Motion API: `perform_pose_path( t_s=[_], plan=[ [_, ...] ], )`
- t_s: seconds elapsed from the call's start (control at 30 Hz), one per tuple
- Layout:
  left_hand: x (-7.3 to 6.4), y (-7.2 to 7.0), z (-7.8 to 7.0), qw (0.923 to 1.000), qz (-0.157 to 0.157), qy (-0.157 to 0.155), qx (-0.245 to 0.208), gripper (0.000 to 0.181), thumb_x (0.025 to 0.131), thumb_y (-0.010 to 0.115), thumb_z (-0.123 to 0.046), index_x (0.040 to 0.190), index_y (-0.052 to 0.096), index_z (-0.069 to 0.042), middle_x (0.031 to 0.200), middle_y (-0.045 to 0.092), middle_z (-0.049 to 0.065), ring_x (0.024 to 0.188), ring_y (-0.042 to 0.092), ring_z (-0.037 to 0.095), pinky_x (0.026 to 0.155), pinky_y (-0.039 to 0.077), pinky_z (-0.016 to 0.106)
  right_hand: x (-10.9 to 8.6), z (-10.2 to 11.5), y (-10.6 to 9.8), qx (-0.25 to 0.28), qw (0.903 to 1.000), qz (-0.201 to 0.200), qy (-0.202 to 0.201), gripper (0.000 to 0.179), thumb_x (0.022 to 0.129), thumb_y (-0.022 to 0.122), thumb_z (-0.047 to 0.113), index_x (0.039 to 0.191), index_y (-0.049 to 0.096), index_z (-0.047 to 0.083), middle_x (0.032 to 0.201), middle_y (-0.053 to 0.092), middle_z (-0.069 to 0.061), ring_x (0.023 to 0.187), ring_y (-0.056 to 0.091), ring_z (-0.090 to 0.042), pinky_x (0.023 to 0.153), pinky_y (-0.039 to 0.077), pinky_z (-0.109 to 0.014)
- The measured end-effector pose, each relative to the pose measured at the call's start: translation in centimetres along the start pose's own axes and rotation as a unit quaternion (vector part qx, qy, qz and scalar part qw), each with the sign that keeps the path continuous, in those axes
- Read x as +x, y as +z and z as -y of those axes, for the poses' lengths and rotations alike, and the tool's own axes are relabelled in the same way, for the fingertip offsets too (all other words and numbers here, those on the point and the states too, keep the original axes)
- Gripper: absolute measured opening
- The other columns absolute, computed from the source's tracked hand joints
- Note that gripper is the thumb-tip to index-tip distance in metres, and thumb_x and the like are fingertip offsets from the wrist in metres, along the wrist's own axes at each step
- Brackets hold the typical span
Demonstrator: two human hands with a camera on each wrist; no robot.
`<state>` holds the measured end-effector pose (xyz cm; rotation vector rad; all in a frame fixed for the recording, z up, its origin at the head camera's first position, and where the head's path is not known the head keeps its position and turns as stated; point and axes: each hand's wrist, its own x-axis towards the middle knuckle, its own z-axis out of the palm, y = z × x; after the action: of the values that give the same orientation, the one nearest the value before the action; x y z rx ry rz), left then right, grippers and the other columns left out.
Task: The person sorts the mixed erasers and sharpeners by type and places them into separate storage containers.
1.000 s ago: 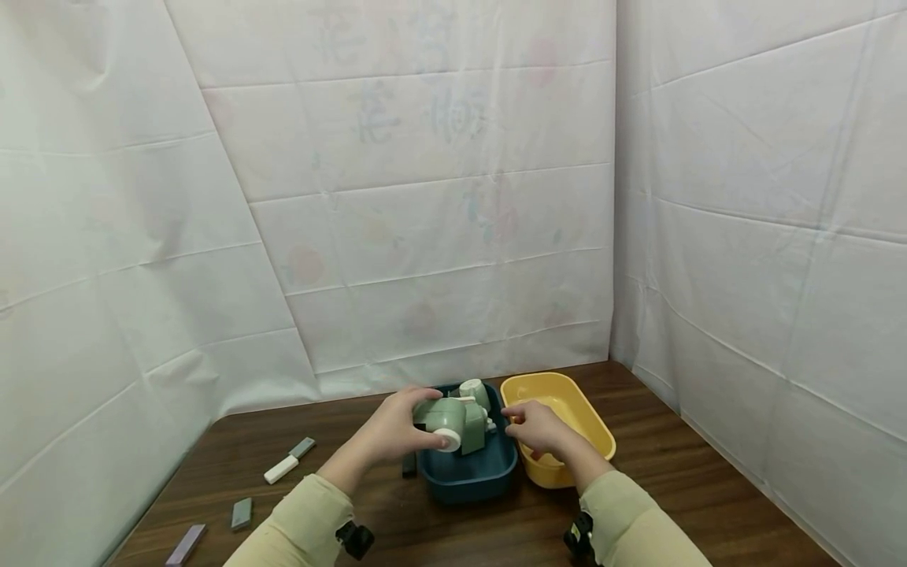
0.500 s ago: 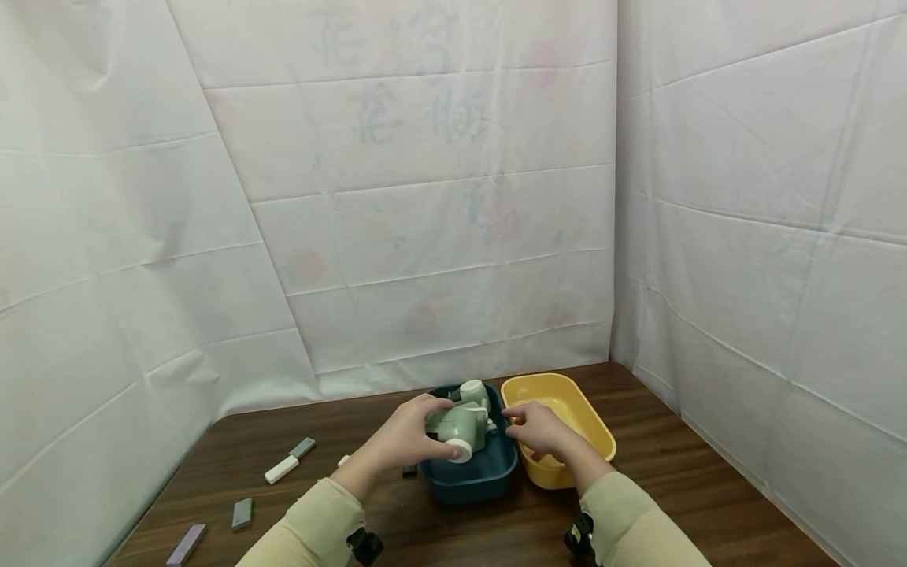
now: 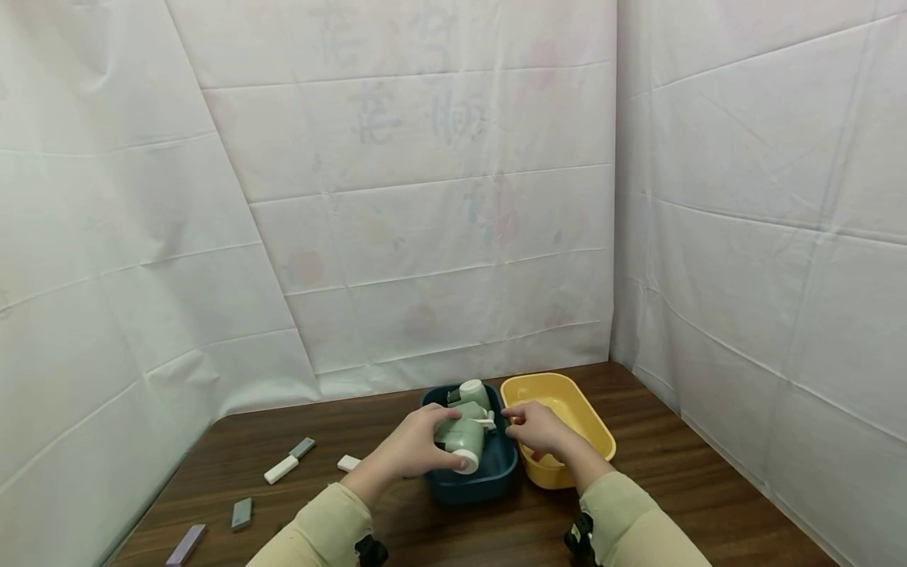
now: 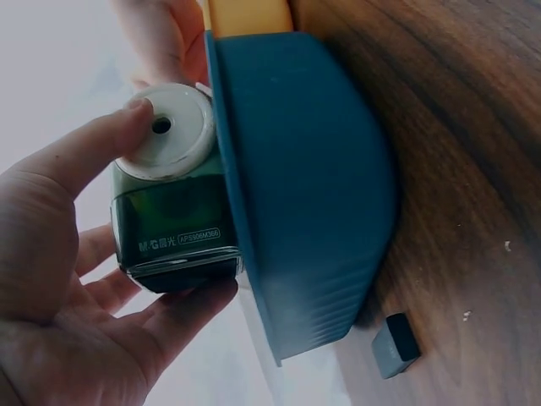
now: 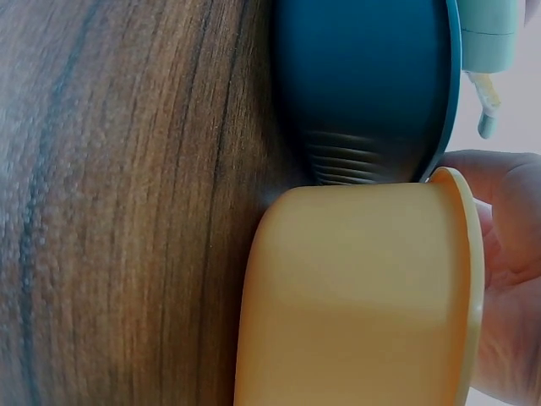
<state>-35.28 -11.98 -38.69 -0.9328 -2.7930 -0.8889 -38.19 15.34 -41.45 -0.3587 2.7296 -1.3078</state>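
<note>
My left hand (image 3: 416,449) grips a green pencil sharpener (image 3: 464,441) over the blue bin (image 3: 471,492). In the left wrist view, the thumb presses the white round end of the sharpener (image 4: 173,139) while the fingers lie below its dark tray. Behind it in the bin shows another green piece with a white top (image 3: 473,391), its kind partly hidden. My right hand (image 3: 542,429) reaches over the near-left side of the yellow bin (image 3: 598,421), its fingers loosely bent at the adjoining rims. I see no object in it.
Left on the wooden table (image 3: 397,535) lie a white block (image 3: 281,470), a grey block (image 3: 242,513), a purple block (image 3: 186,544) and another white block (image 3: 349,463). A dark block (image 4: 395,345) lies beside the blue bin. White cloth (image 3: 453,236) hangs behind.
My left hand has moved right and slightly down with the pencil sharpener, which has turned further over the blue bin. A white block has come into view behind it. The right hand stays put.
</note>
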Motion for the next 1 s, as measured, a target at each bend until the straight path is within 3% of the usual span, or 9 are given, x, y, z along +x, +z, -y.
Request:
perform_pose_path(
  t_s=[0.33,0.67,1.0],
  plan=[
    [0.2,1.1,0.3,0.9997,-0.002,0.018,0.014,0.075,0.077,0.088,-0.046,0.137,0.063,-0.006,0.127,0.061,0.006,0.112,0.058,0.022,0.095,0.05,0.043,0.1,0.0,0.0,-0.004,1.0,0.001,0.001,0.046,0.096,0.068,0.013,0.141,0.062,0.008,0.131,0.061,-0.022,0.101,0.061,-0.027,0.055,0.059,-0.039],
    [0.3,1.5,0.4,0.9997,0.007,0.007,0.023,0.075,0.077,0.087,-0.047,0.137,0.063,-0.008,0.131,0.06,0.007,0.117,0.057,0.024,0.097,0.049,0.045,0.0,0.1,0.1,-0.007,1.0,0.002,0.004,0.046,0.096,0.069,0.014,0.141,0.063,0.009,0.131,0.062,-0.022,0.097,0.062,-0.027,0.056,0.059,-0.039],
    [0.0,0.8,0.0,0.9998,0.004,-0.001,-0.021,0.072,0.082,0.085,-0.043,0.141,0.059,-0.01,0.137,0.056,0.008,0.124,0.055,0.033,0.098,0.049,0.051,0.2,0.0,0.2,-0.003,1.0,0.003,0.006,0.047,0.096,0.069,0.015,0.142,0.062,0.009,0.132,0.061,-0.023,0.098,0.062,-0.026,0.056,0.059,-0.039]
  ],
)
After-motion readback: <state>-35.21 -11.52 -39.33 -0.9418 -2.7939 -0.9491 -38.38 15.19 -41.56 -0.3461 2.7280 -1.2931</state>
